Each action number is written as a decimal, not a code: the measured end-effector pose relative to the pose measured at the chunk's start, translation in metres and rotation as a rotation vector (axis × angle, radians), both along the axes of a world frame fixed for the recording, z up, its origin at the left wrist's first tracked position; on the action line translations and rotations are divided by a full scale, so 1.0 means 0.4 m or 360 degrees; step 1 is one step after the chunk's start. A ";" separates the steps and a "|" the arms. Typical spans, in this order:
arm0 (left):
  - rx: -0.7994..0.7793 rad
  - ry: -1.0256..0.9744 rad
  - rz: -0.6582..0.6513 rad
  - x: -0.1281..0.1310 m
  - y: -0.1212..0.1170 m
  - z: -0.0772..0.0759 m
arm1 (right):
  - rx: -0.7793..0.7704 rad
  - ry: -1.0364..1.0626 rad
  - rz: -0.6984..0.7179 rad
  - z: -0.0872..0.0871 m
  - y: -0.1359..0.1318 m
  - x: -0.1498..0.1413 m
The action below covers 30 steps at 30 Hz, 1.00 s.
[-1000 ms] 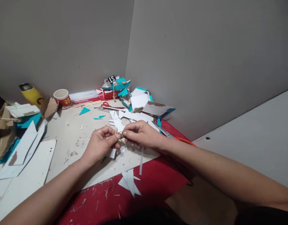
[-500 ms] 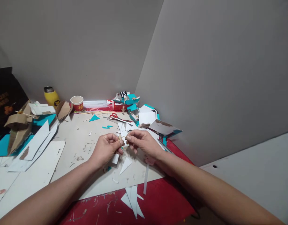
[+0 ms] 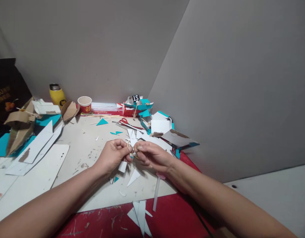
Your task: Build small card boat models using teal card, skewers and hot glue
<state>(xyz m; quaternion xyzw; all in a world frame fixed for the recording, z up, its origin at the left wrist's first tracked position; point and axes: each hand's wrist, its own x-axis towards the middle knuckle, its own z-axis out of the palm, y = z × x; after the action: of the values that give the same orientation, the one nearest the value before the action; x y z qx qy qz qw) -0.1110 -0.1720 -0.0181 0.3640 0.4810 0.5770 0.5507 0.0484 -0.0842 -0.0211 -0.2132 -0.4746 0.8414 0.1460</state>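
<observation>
My left hand (image 3: 114, 155) is closed in a pinch around thin wooden sticks (image 3: 128, 143), whose pale ends poke up above the thumb. Almost touching it, my right hand (image 3: 151, 155) has its thumb and fingertips pressed together. Whatever lies between those fingertips is too small and too hidden to name. Under the hands are white cardboard offcuts, among them a pointed scrap (image 3: 134, 177) and a small piece (image 3: 122, 167) below the left fingers. A translucent glue stick (image 3: 156, 195) runs out from a pink thing (image 3: 161, 176) partly hidden by my right wrist.
Red-handled scissors (image 3: 124, 121) lie behind the hands. A paper cup (image 3: 84, 105) and a yellow bottle (image 3: 57, 96) stand at the back left. Cut cardboard (image 3: 38, 145) is piled left, more cardboard (image 3: 177, 138) right. Grey walls close off the back and right.
The view has shifted slightly. My right fingertips have closed in toward the left hand, and the thin curved strand seen between the hands no longer shows clearly.
</observation>
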 end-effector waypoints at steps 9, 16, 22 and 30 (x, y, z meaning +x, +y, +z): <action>-0.0030 0.0170 -0.0008 0.010 -0.006 -0.005 | 0.1603 -0.0631 0.0445 0.060 0.000 0.034; -0.0119 0.0052 -0.0055 -0.013 0.005 0.012 | 0.2758 -0.0375 0.0146 0.077 0.025 0.054; -0.0146 0.0140 -0.0311 -0.002 -0.005 0.006 | 0.2696 -0.0264 0.0127 0.109 0.021 0.027; 0.0028 0.0330 -0.0124 0.018 -0.020 0.032 | 0.1460 -0.0573 0.0187 0.116 0.026 0.001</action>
<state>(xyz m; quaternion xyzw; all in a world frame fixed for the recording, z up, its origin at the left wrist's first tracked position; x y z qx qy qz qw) -0.1038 -0.1800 -0.0052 0.4450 0.5159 0.5185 0.5168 0.0486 -0.0737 0.0252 -0.2419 -0.8249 0.5024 0.0927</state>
